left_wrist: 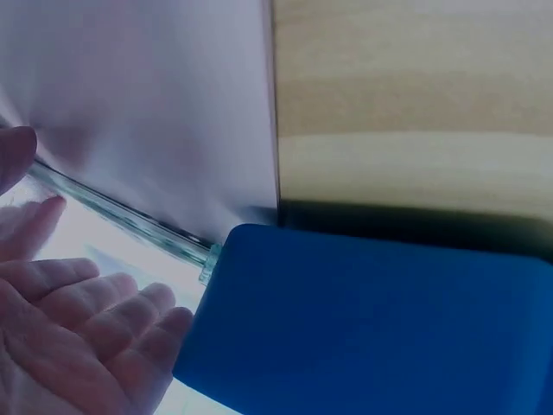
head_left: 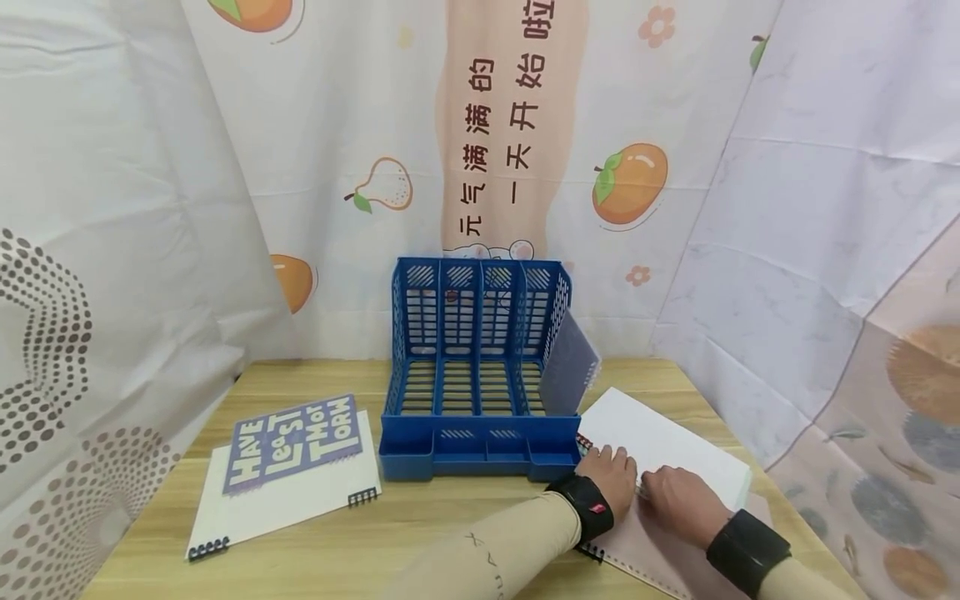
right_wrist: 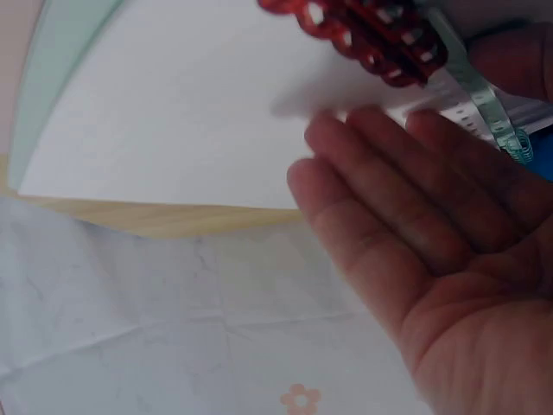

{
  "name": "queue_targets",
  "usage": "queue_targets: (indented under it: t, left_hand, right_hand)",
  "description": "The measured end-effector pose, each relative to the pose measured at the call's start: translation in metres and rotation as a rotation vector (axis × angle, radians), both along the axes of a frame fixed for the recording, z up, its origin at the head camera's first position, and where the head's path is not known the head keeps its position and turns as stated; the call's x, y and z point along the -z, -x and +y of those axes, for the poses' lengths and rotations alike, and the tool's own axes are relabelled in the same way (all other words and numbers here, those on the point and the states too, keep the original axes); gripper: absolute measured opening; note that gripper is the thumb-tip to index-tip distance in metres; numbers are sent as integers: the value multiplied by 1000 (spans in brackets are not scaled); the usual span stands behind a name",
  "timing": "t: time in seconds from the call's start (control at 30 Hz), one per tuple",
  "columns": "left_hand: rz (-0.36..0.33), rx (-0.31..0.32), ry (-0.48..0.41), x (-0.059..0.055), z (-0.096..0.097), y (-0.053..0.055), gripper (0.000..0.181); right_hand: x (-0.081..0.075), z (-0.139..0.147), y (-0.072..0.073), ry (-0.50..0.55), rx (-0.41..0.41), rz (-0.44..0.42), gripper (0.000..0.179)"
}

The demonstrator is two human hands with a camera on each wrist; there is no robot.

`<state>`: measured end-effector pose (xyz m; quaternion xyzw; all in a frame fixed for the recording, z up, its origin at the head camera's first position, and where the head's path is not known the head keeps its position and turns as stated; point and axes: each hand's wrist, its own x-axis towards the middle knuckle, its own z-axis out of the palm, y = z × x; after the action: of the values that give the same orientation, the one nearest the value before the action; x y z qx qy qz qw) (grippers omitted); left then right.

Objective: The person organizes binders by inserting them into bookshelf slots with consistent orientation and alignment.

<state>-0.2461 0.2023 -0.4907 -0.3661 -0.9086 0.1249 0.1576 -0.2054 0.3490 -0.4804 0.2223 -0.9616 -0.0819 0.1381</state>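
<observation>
A ring-bound notebook with white pages (head_left: 675, 442) and a pinkish cover (head_left: 660, 554) lies spread at the front right. My left hand (head_left: 611, 479) is at its binding, fingers over the white page. In the left wrist view, a clear binding strip (left_wrist: 138, 220) runs out from between thumb and fingers. Beside it, my right hand (head_left: 686, 504) is bent over the notebook's middle. The right wrist view has that strip (right_wrist: 475, 86) between thumb and fingers, with red binding rings (right_wrist: 363, 39) above the fingertips.
A blue desk file rack (head_left: 480, 450) with several slots stands mid-table, near my left hand. In its rightmost slot leans a purple-grey notebook (head_left: 570, 367). On the left, a lettered purple notebook (head_left: 292, 442) lies across a white one (head_left: 285, 517) with black rings. Printed curtains hang around the table.
</observation>
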Motion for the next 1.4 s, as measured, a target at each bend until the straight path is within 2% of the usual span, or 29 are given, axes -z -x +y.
queue_targets:
  t: [0.07, 0.2, 0.27, 0.33, 0.5, 0.67, 0.83, 1.07, 1.23, 1.4]
  left_hand:
    - [-16, 6, 19, 1, 0, -1, 32]
    - [-62, 21, 28, 0, 1, -2, 21]
    - [-80, 31, 9, -1, 2, -2, 17]
    - [-87, 36, -8, -2, 3, -1, 16]
    - [-61, 26, 4, -2, 4, -2, 21]
    - [-44, 19, 31, 0, 3, -1, 20]
    - [-61, 50, 45, 1, 5, 1, 10]
    - [-27, 57, 3, 2, 8, 4, 10]
    - [-39, 58, -11, -7, 5, 3, 10]
    - [-29, 93, -29, -18, 3, 1, 12]
  right_hand:
    - [2, 1, -2, -2, -14, 3, 19]
    - [3, 0, -3, -17, -50, 5, 23]
    - [3, -2, -3, -12, -42, 7, 19]
    - [3, -4, -4, 9, -18, -2, 25]
    - [2, -9, -9, 21, 43, -22, 35]
    - [-4, -10, -14, 39, 48, -30, 29]
    - [-12, -8, -18, 73, 79, -40, 28]
    - [-26, -6, -22, 145, 112, -25, 28]
    - [-34, -7, -27, 182, 119, -21, 28]
    - [-40, -6, -32, 221, 156, -8, 26]
